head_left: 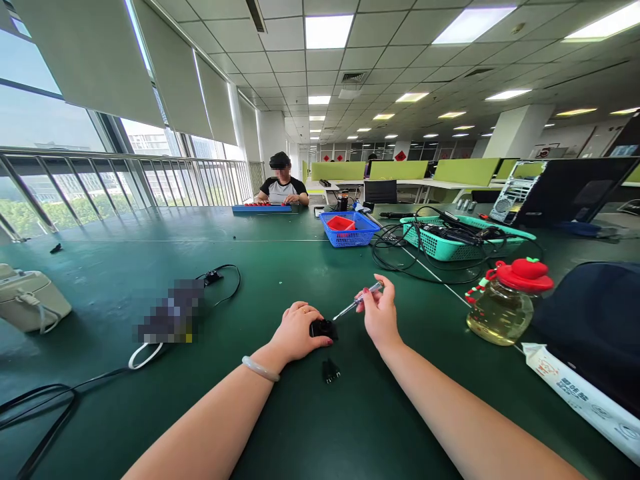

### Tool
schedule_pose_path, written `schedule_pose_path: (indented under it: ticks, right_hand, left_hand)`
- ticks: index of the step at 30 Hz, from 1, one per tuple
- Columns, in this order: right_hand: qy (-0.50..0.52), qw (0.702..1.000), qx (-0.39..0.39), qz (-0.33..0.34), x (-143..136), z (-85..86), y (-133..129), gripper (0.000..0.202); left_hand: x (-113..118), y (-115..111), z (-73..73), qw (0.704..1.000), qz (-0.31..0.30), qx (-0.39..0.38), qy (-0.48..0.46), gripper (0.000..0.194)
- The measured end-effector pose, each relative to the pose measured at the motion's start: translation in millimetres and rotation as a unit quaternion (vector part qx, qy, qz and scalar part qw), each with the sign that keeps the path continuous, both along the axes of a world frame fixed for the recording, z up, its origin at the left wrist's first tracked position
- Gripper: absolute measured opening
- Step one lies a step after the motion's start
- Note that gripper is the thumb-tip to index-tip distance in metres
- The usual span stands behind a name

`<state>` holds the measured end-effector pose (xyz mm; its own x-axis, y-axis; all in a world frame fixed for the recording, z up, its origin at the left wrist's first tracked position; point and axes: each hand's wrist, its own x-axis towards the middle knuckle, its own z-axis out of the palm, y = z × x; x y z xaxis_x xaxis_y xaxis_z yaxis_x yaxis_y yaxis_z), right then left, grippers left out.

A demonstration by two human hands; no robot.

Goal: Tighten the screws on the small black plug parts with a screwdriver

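Note:
My left hand (299,331) rests on the green table and grips a small black device (323,328) between thumb and fingers. In my right hand (380,310) is a thin screwdriver with a clear handle (369,295), held slanting down to the left. Its tip is at the upper right edge of the device; whether it touches cannot be made out. Just below my left hand, small black parts (331,371) with light metallic ends lie on the table.
A blue basket (351,238) with red trays, a teal basket (450,248) of cables and a red-lidded jar (505,310) stand beyond and right. A blurred object (173,312) and cables lie left. Across the table sits a person (283,187).

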<state>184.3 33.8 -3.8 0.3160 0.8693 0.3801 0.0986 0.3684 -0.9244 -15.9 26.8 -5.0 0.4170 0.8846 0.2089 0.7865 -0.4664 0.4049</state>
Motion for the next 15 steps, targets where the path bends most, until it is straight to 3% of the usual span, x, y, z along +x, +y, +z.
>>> schedule_pose_path:
  ticks: [3, 7, 15]
  right_hand:
    - [-0.008, 0.999, 0.033, 0.04, -0.9, 0.5, -4.7, 0.044]
    - [-0.095, 0.986, 0.097, 0.1, -4.3, -2.4, -12.0, 0.036]
    - [-0.234, 0.945, 0.189, 0.131, -4.0, 0.8, -19.3, 0.027]
  left_hand:
    - [0.1, -0.4, 0.3, 1.0, 0.001, 0.006, 0.001, 0.047]
    - [0.0, 0.0, -0.2, 1.0, 0.0, 0.016, 0.001, 0.048]
    - [-0.7, 1.3, -1.0, 0.999, -0.012, 0.025, 0.015, 0.05]
